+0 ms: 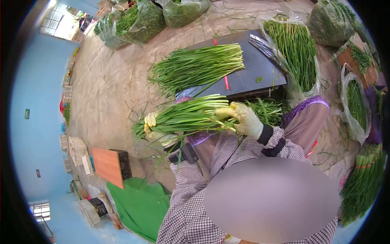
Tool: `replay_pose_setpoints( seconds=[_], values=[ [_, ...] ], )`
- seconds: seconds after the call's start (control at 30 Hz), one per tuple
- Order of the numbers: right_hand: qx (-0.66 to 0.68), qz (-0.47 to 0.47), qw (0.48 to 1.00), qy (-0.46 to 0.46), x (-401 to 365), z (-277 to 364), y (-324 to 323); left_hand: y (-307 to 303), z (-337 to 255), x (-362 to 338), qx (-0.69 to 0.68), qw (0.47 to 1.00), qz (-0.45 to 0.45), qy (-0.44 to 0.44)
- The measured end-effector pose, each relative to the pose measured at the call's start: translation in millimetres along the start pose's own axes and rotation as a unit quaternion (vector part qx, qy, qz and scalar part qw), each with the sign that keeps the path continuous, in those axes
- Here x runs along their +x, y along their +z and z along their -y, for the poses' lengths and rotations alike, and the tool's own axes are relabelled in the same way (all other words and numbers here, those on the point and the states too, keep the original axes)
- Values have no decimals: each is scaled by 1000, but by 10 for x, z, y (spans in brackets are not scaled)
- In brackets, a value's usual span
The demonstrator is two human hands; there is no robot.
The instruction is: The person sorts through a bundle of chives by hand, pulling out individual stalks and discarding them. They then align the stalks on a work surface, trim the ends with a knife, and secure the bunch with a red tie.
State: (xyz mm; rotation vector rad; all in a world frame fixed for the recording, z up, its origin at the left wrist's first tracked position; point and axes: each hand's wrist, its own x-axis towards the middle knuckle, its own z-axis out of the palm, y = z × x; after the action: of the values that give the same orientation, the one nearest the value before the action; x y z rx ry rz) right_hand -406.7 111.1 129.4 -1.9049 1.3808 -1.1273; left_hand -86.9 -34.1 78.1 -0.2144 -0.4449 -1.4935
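My left hand, in a pale yellow-coated glove, is closed around the leafy end of a bunch of garlic chives above my lap. At the pale stem ends, my right hand, gloved the same way, has its fingers pinched on some stalks. Just beyond lies a larger pile of garlic chives on a dark board. A red strip runs beneath that pile. More loose chives sit below the board's near edge, partly hidden by my right hand.
Shiny strips lie at the board's right side, beside an open plastic bag of chives. Full bags of greens stand at the back. Tied bundles lie at right. An orange-brown board and green cloth are at left.
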Motion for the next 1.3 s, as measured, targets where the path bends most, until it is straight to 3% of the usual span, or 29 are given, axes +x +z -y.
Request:
replay_pose_setpoints(
  seconds=[0.07, 0.13, 0.17, 0.2, 0.3, 0.4, 0.5, 0.57, 0.6, 0.63, 0.7, 0.77, 0.83, 0.87, 0.97, 1.07, 1.1, 1.17, 1.23, 1.27, 1.3],
  values=[
    [30, -9, 997, -70, 62, -171, 186, -6, -4, -11, 13, 1000, -11, -6],
    [233, -87, 964, 93, 56, -109, 91, -26, -55, -14, 24, 999, -25, -8],
    [329, -121, 921, 173, 75, -70, 49, -32, -96, -16, 33, 999, -31, -7],
    [470, -200, 838, 194, 34, -186, 39, -40, -130, -19, 39, 999, -37, -6],
    [568, -220, 787, 91, -79, -473, -277, -74, -199, -33, 59, 997, -54, -9],
    [438, -166, 877, 108, -69, -351, -474, -123, -215, -28, 66, 996, -50, -20],
    [352, -38, 920, 170, 148, 127, -457, -134, -186, 34, 54, 998, -10, -40],
    [187, 30, 979, 75, 238, 45, -228, 5, -105, 71, 48, 998, -24, -40],
    [243, 129, 943, 188, 277, 15, -156, 103, -52, 87, 44, 998, -31, -40],
    [267, 125, 938, 180, 267, -99, 5, 195, 2, 101, 40, 998, -35, -39],
    [11, 87, 996, 18, 264, -308, 279, 368, 70, 115, 32, 998, -45, -37],
    [98, 61, 991, 62, 297, -251, 353, 459, 81, 148, 54, 997, -27, -43],
    [242, 49, 958, 145, 328, -193, 364, 588, 137, 168, 76, 996, -24, -48],
    [339, 54, 935, 86, 442, 45, 148, 684, 191, 169, 88, 994, -30, -49],
    [503, 7, 844, 188, 508, 442, -279, 771, 279, 136, 93, 994, -45, -37],
    [639, -103, 750, 134, 289, 267, -540, 680, 268, 137, 53, 998, 11, -36],
    [712, -31, 700, 49, 212, 176, -705, 595, 242, 114, 35, 998, 40, -39],
    [673, 5, 737, 61, 148, 35, -795, 481, 194, 79, 14, 999, 28, -21],
    [469, 2, 833, 293, 106, 26, -635, 424, 213, 37, -20, 1000, 6, 2],
    [407, -1, 868, 283, 122, 90, -421, 449, 236, 43, -20, 1000, 19, -2],
    [357, 62, 889, 282, 40, -190, -146, 502, 278, 46, -17, 1000, 22, -6]
  ],
)
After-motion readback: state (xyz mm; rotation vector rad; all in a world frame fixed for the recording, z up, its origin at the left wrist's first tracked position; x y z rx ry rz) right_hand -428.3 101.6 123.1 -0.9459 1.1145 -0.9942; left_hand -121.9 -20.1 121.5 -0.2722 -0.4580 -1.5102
